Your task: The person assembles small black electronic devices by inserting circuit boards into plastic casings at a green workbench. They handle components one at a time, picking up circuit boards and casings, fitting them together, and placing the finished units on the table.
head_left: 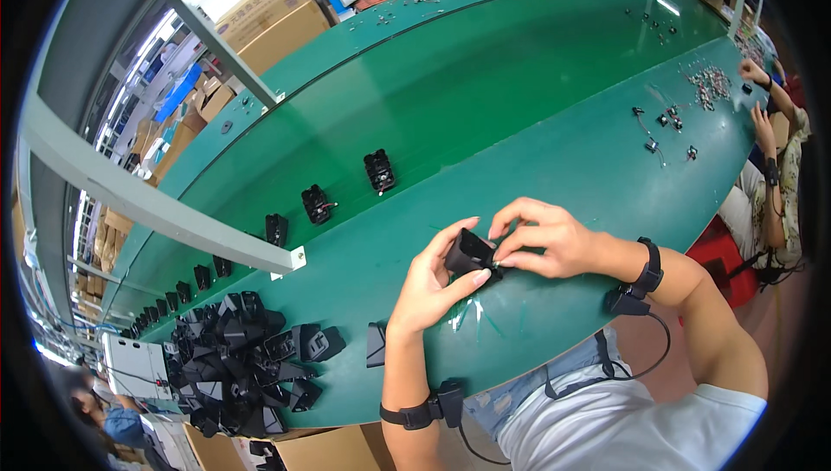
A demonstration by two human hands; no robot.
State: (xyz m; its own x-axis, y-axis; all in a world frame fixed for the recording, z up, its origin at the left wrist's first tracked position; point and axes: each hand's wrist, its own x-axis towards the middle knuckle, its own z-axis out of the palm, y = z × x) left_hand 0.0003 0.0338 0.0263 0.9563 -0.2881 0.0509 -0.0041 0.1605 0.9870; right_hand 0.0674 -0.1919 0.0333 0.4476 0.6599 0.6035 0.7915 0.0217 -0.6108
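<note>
My left hand [430, 283] is closed around a black plastic housing [468, 252], holding it tilted just above the green bench with its hollow side showing. From the right, my right hand [544, 241] reaches to the housing's edge, thumb and index finger pinched together there. A small pale bit shows at those fingertips, too small to name. Several clear green-tinted strips [474, 317] lie on the bench under my hands. Beside my left forearm sits another black housing [376, 344], partly covered by the arm.
A big heap of black housings [229, 358] covers the bench at left. Black units [379, 171] stand spaced out along the green conveyor belt [415, 90]. A grey metal post [156, 198] meets the bench. Small wired parts [666, 120] lie at right, near another person's hands [762, 129].
</note>
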